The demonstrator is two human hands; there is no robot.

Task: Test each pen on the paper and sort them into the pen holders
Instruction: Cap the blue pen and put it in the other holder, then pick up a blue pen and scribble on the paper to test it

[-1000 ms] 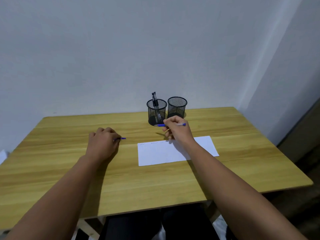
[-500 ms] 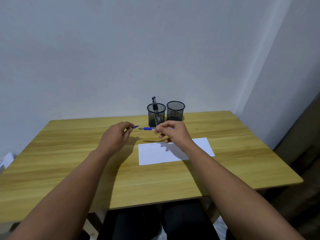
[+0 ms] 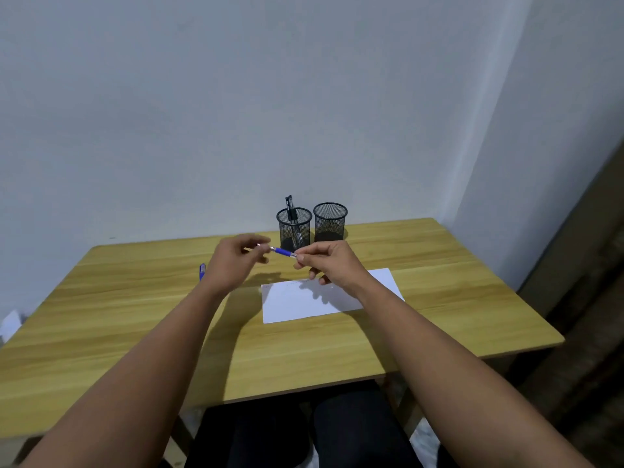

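Note:
A blue pen is held level above the table, between my two hands. My right hand pinches its rear end. My left hand has its fingertips closed round the pen's silver tip end; a cap in those fingers does not show. Below lies the white paper with faint marks along its top edge. Two black mesh pen holders stand at the back: the left holder has black pens in it, while no pen shows in the right holder. A small blue pen-like thing lies on the table beside my left wrist.
The wooden table stands against a pale wall, with its right edge near a corner. My dark-clothed legs show under the front edge. Something white lies past the table's left edge.
My left hand rose from the table and came right to meet the pen's tip. My right hand lifted the pen off the paper and turned it level. A blue thing on the table is now uncovered.

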